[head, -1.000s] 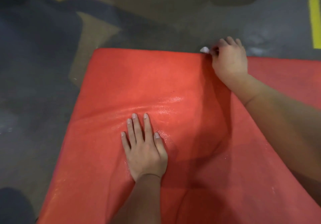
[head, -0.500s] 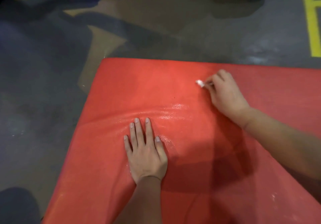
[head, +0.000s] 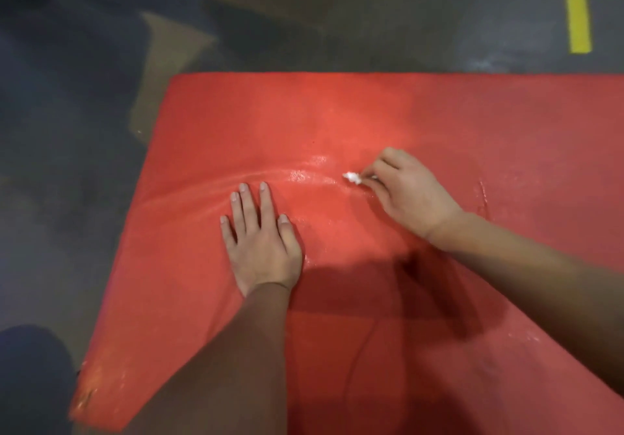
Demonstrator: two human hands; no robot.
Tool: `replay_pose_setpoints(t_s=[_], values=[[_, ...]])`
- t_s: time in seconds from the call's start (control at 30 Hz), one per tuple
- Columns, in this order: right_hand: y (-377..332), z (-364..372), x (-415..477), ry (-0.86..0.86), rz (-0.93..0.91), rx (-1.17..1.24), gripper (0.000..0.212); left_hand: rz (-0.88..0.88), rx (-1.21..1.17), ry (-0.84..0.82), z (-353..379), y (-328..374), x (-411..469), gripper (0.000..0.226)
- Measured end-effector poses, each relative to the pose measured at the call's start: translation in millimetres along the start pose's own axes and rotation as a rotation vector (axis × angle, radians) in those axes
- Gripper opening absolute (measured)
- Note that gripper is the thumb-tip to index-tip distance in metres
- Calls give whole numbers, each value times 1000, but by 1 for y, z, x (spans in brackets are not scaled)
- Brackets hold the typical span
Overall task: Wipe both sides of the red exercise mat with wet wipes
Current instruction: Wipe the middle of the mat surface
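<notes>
As right hand [head: 412,195] pinches wipe [head: 352,177], red mat [head: 236,124] lengthwise left-right

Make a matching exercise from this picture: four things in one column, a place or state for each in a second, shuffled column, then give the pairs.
Column one
1. left hand
2. right hand
3. wipe
4. yellow line

Column two
A. painted on the floor, top right
B. flat on the mat, fingers straight
C. white and wadded
D. pinching the wipe

Pairs: 1-B, 2-D, 3-C, 4-A
</notes>
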State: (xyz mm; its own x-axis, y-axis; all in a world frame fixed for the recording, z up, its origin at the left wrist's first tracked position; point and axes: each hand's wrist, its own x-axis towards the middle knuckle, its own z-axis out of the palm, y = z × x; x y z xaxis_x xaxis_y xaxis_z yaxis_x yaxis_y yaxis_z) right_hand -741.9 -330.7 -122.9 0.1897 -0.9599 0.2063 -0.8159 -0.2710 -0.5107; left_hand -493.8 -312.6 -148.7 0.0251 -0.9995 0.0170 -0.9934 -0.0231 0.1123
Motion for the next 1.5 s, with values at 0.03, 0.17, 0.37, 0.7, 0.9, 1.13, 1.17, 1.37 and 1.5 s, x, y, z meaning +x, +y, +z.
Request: replay_pose_setpoints(t_s=[0.03,0.17,0.37,0.7,0.9,1.13,1.17,1.37,1.5], values=[[4,-1,4,12,-3,-36,20,-3,-1,1,0,0,0,66],[17,-12,25,172,254,-76,12,-6,-41,7,-1,-1,1,66],[-49,15,-33,-35,-8,72,11,14,-44,-28,-3,-2,1,67],[-94,21,-80,-13,124,25,18,146,-170,-91,-24,-27,-58,63],[-90,15,-71,-93,69,-21,29,117,-163,-7,-9,-29,-97,56],[-129,20,-119,-210,13,103,22,162,-148,0,-14,-53,-118,55],[-143,24,-136,-251,-9,141,17,162,-132,0,-13,-57,-125,57],[-137,18,-132,-143,106,70,7,137,-120,-27,-11,-59,-125,61],[-154,23,-142,-149,140,80,7,149,-78,-75,-11,-59,-122,62]])
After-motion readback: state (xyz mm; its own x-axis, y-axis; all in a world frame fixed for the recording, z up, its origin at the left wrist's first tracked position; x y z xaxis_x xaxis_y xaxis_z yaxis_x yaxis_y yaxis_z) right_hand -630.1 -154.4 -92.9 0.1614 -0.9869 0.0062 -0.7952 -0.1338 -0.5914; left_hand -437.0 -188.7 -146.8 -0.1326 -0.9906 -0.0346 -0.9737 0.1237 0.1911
